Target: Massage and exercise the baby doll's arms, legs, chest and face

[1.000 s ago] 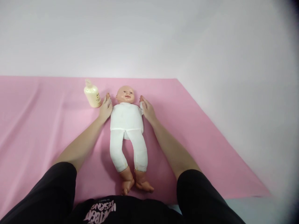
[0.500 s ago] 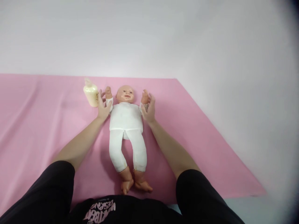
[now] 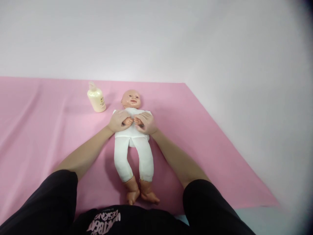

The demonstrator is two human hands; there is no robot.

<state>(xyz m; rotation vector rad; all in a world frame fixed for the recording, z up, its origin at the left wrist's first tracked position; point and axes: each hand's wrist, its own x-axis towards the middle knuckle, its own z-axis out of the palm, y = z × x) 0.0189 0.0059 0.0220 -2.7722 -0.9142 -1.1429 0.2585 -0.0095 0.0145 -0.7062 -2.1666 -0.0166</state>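
Note:
A baby doll point(image 3: 132, 132) in white cloth lies on its back, its head away from me and its bare feet towards me. My left hand point(image 3: 119, 120) is wrapped round the doll's arm on the left, and the small doll hand pokes out past my fingers. Around the other doll arm my right hand point(image 3: 146, 122) is closed in the same way. Both doll hands meet over the middle of the chest, nearly touching. My fingers hide most of the doll's forearms.
A pump bottle point(image 3: 96, 99) of pale yellow liquid stands left of the doll's head. Pink cloth point(image 3: 195, 140) covers the table, with creases on the left. Behind the table's far edge is a white surface point(image 3: 146, 39).
Both my hands have moved inward and towards me, bringing the doll's arms from raised beside its head down across its chest. The bottle and the doll's body have stayed in place.

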